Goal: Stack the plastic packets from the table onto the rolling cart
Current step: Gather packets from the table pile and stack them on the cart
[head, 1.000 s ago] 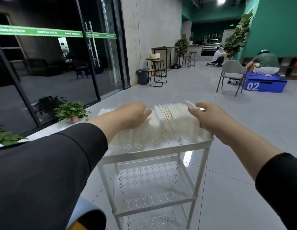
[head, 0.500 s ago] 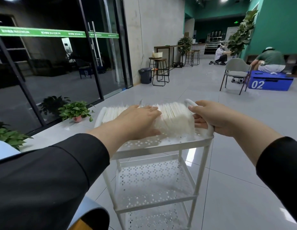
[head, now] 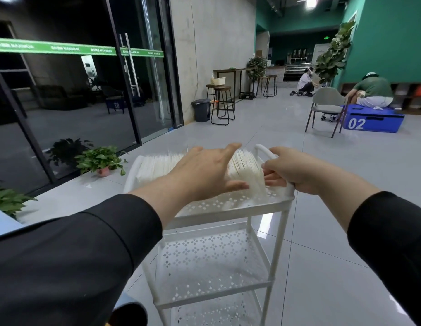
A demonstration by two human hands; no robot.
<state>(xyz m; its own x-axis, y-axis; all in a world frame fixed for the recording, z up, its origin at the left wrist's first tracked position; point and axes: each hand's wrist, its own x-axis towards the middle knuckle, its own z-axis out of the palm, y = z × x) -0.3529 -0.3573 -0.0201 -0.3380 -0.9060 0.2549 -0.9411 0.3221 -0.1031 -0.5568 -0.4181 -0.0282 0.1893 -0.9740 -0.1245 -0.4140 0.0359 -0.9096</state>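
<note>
A white rolling cart (head: 233,209) with perforated shelves stands in front of me. On its top shelf a row of thin white plastic packets (head: 246,169) stands on edge. My left hand (head: 204,171) lies flat over the middle of the row, fingers straight and spread. My right hand (head: 291,169) curls round the cart's white handle at the right end, right beside the last packets. The two lower shelves hold nothing that I can see.
Potted plants (head: 100,161) stand by the glass doors at the left. Farther off are bar stools (head: 222,104), a grey bin (head: 201,110), a grey chair (head: 327,109) and a blue box (head: 373,121) with a person sitting on it. Grey tiled floor surrounds the cart.
My left hand has slid right along the top of the packet row, pressing them toward the handle. My right hand has closed round the handle. The view has shifted slightly.
</note>
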